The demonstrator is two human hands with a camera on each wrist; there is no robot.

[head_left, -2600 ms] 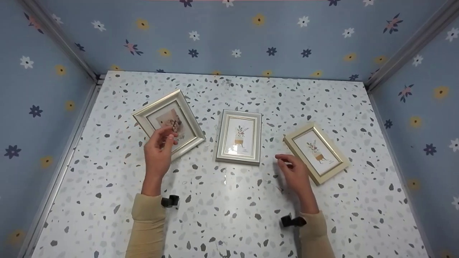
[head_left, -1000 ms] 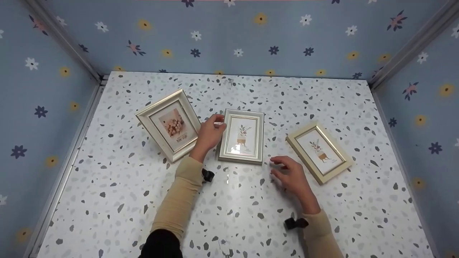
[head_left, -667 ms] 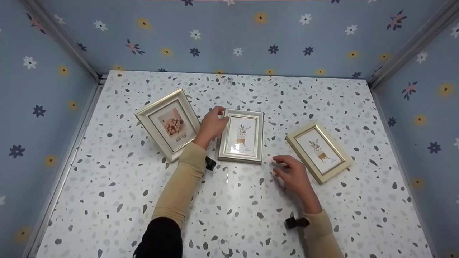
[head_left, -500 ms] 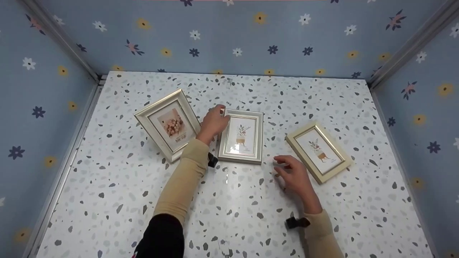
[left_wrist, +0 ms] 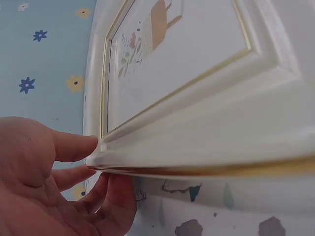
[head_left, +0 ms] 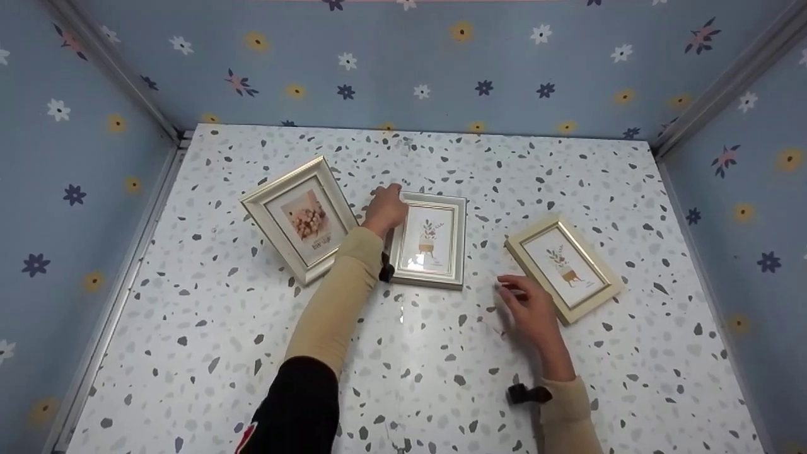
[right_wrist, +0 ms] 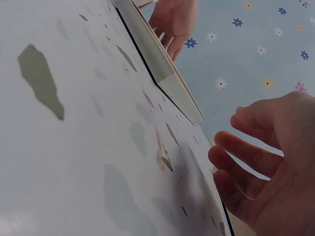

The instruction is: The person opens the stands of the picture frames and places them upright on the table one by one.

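My left hand (head_left: 386, 208) is at the upper left corner of the middle picture frame (head_left: 458, 246), a silvery-white one with a plant print. Seen from the left wrist, the thumb (left_wrist: 74, 146) presses the moulding's face while fingers curl under its gold-lined edge, pinching that corner. Low on the right, my right hand (head_left: 534, 315) holds nothing, its fingers loosely bent. It is nearest the cream-gold picture frame (head_left: 589, 306), which lies turned at an angle with a similar plant print. A larger champagne picture frame (head_left: 271, 236) with a flower photo sits left of my left hand.
All three frames are on a white speckled tabletop (head_left: 403, 378). Blue flowered panels (head_left: 410, 63) rise behind it and along both sides, with metal rails at the corners. My left forearm (head_left: 340, 302) passes close to the champagne frame's lower right edge.
My left hand has left the champagne frame, moved right and taken hold of the middle frame's corner. My right hand has shifted slightly right. The frames look unmoved.
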